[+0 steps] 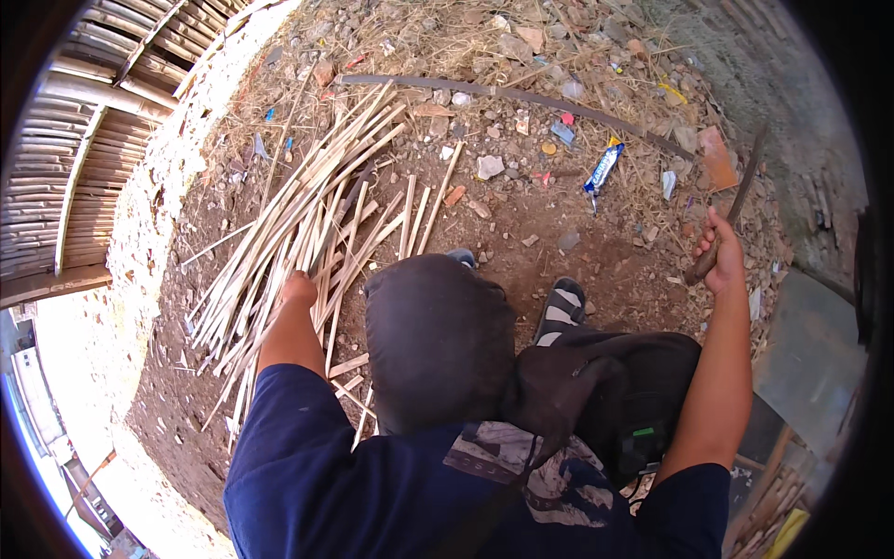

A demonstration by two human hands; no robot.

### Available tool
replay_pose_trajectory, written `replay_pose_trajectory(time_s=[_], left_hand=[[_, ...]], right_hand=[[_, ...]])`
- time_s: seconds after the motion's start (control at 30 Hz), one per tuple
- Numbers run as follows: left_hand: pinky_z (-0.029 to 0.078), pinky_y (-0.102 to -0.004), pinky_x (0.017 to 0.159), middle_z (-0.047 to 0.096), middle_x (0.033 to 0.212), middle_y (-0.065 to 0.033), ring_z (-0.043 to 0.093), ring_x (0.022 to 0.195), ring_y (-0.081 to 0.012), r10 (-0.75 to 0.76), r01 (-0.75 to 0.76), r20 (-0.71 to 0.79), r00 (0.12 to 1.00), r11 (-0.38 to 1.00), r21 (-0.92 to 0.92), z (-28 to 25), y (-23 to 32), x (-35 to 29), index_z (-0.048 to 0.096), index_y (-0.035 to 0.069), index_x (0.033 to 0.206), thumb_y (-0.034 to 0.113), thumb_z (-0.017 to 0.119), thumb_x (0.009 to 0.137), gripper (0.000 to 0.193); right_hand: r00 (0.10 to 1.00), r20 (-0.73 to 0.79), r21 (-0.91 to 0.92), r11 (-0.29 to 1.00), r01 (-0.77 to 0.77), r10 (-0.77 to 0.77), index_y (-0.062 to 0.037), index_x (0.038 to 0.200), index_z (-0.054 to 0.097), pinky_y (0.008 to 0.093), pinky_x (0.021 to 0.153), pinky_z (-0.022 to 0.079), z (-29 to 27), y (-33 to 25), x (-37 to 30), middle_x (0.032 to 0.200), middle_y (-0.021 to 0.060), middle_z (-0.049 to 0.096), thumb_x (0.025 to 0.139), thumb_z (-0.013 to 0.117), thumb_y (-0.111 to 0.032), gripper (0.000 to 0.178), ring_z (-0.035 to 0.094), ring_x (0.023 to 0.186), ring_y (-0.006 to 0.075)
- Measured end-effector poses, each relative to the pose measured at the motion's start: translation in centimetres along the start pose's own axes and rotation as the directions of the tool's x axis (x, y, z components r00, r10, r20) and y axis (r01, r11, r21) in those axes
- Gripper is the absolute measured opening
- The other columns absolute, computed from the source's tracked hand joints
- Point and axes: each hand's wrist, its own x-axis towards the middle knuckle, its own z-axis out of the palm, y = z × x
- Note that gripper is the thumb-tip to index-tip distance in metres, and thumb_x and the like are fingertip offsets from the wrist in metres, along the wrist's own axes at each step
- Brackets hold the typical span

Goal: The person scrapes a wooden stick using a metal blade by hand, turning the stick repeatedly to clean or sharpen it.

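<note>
A loose heap of pale split bamboo strips lies on the dirt at the left, most of them slanting up toward the right. My left hand reaches into the heap, closed around some of the strips; its fingertips are mostly hidden. Out at the right, my right hand is closed on the wooden handle of a machete. Its dark blade points up and away, apart from the strips. Several short strips lie beside the heap, in front of my knee.
A long flat dark strip curves across the littered ground ahead. Near it lie a blue wrapper and a broken brick. A bamboo-slat wall stands at the left; a grey sheet lies at the right. My sandalled foot is between.
</note>
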Motion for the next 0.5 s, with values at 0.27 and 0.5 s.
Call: replay_pose_trajectory(time_s=[0.27,0.5], left_hand=[[0.048,-0.044,0.099,0.054,0.132,-0.0172,0.058,0.117,-0.0352,0.024,-0.022,-0.025,0.999,0.996,0.084,0.2,1.9,-5.1,0.064,0.01,0.122,0.022,0.054,0.09,0.035],[0.045,-0.0491,0.095,0.055,0.127,-0.0122,0.058,0.115,-0.033,0.037,-0.025,-0.12,0.992,0.995,0.095,0.7,3.5,-10.9,0.06,0.009,0.115,0.019,0.059,0.091,0.026]], right_hand=[[1.0,0.016,-0.002,1.0,0.018,-0.018,-0.0153,0.082,0.052,0.0256,0.051,0.038,1.3,-0.3,0.0,0.063,-0.0059,0.044,0.091,0.069,-0.033,0.026,0.044,0.056,0.0082],[0.996,0.084,-0.083,0.996,0.02,-0.013,-0.0135,0.083,0.052,0.0266,0.05,0.039,2.3,0.4,-0.4,0.062,-0.0046,0.045,0.09,0.07,-0.029,0.025,0.045,0.054,0.009]])
